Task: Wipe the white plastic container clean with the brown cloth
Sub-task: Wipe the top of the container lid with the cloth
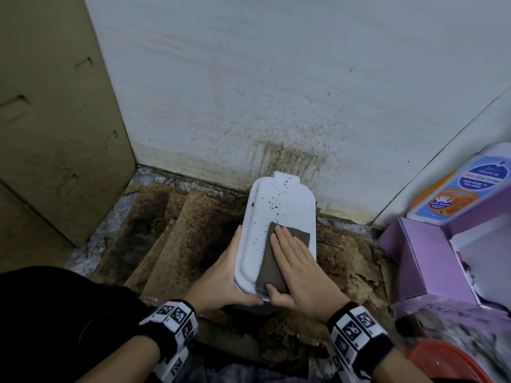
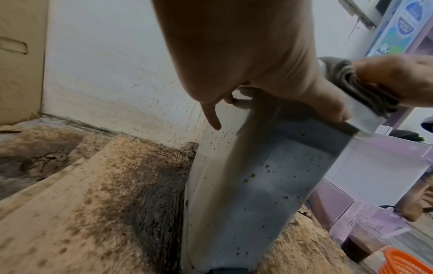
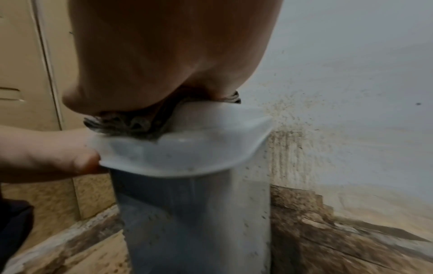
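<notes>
On lid: brown cloth [image 1: 272, 261] is pressed flat by right hand [image 1: 301, 268], fingers straight.
Left edge: white plastic container [image 1: 276, 214] is gripped by left hand [image 1: 224, 275], fingers curled round.

Both hands are bare. The left wrist band [image 1: 172, 317] and the right wrist band [image 1: 356, 331] are black, each carrying white blocks printed with black square code markers. Dark clothing [image 1: 69, 308] covers the lap.

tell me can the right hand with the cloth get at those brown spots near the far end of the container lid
Probably yes. The right hand presses the brown cloth flat on the white container, and the brown spots lie just ahead with nothing between.
</notes>
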